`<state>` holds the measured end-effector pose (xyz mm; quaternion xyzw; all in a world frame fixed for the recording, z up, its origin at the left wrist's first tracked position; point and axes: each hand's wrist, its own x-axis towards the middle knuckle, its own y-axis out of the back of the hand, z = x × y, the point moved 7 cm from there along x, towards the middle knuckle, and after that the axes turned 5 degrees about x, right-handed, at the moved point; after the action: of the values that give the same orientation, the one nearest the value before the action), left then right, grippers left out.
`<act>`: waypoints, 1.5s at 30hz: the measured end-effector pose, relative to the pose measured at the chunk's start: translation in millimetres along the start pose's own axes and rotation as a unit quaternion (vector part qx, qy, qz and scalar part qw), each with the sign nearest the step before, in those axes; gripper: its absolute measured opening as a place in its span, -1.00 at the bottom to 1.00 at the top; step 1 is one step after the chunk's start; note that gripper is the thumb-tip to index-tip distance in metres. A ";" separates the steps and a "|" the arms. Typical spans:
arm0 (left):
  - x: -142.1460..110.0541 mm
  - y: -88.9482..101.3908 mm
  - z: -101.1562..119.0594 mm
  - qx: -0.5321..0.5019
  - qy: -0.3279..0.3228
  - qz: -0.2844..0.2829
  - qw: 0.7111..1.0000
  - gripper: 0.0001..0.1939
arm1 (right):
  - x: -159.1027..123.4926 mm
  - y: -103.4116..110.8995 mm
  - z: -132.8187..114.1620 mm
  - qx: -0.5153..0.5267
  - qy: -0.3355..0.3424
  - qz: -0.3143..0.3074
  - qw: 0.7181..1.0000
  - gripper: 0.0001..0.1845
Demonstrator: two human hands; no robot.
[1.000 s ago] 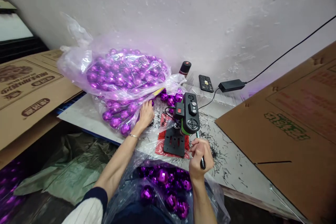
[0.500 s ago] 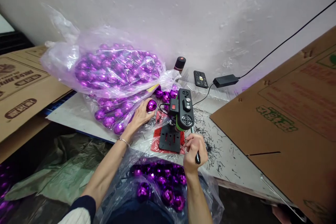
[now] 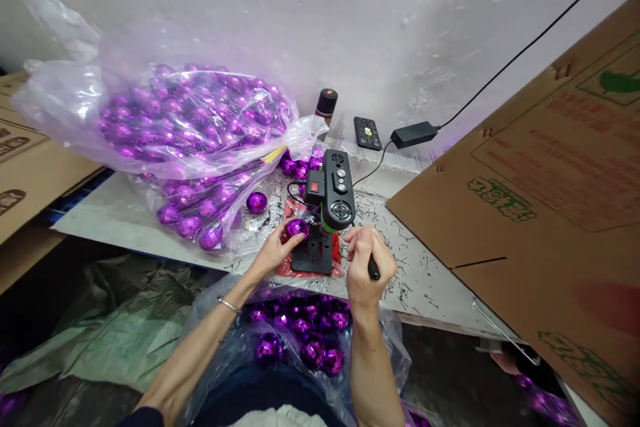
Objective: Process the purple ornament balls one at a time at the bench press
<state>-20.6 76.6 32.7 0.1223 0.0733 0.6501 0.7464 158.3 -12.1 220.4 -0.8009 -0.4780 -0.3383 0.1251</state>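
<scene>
Between the thumb and fingers of my left hand (image 3: 275,247) is a shiny purple faceted ball (image 3: 297,228), just above the left side of the black base plate (image 3: 313,257). That plate belongs to a small bench drill press (image 3: 339,190) with a black top and a red switch. My right hand (image 3: 369,263) is wrapped round the press's black-ended lever handle (image 3: 374,269), to the right of the machine. Another purple ball (image 3: 257,202) lies on the table behind my left hand. What sits under the drill head is partly hidden.
A clear bag of purple balls (image 3: 195,120) fills the table's left. More balls (image 3: 313,350) lie in plastic at my lap. Behind stand a dark can (image 3: 327,103), a phone (image 3: 367,133) and a power adapter (image 3: 414,135). A large carton (image 3: 540,200) leans at right. Black shavings litter the tabletop (image 3: 425,287).
My left hand has picked a purple ball from beside the bag and carried it right to the press's plate. My right hand stays on the lever. The view has shifted rightward.
</scene>
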 end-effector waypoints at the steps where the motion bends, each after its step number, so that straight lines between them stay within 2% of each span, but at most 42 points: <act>1: -2.7 -4.8 -1.4 0.032 -0.014 0.014 0.999 -0.38 | -0.4 0.2 -0.5 -0.002 0.002 0.000 1.000 -0.54; 3: -7.1 -13.3 -1.9 0.099 -0.047 0.033 0.993 -0.40 | -0.9 0.4 -0.8 -0.003 0.002 0.001 1.000 -0.54; 6: -10.7 -24.2 -1.2 0.161 -0.079 0.033 0.983 -0.39 | -2.0 0.5 -0.2 -0.001 0.002 0.001 1.000 -0.54; 15: -5.1 -32.0 7.3 0.212 -0.109 0.030 0.971 -0.37 | -6.2 -0.1 1.2 0.014 0.009 0.010 1.000 -0.57; 19: -9.3 -35.1 16.4 0.236 -0.158 0.028 0.958 -0.40 | -7.3 -0.1 1.1 0.006 0.015 0.007 1.000 -0.59; 30: -13.4 -41.4 11.4 0.176 -0.214 0.022 0.961 -0.38 | -15.3 -0.5 3.4 0.004 0.054 0.015 0.998 -0.63; 39: -14.7 -39.7 15.6 0.169 -0.206 0.010 0.964 -0.36 | -49.4 -4.0 39.0 -0.018 0.115 0.017 0.993 -0.64; 45: -14.3 -40.5 12.6 0.169 -0.191 0.011 0.967 -0.35 | -56.2 -4.7 50.2 -0.001 0.130 0.037 0.991 -0.61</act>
<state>19.3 56.2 32.8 0.3699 0.0369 0.6011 0.7074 157.8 -21.7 145.5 -0.7675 -0.4270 -0.4353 0.1981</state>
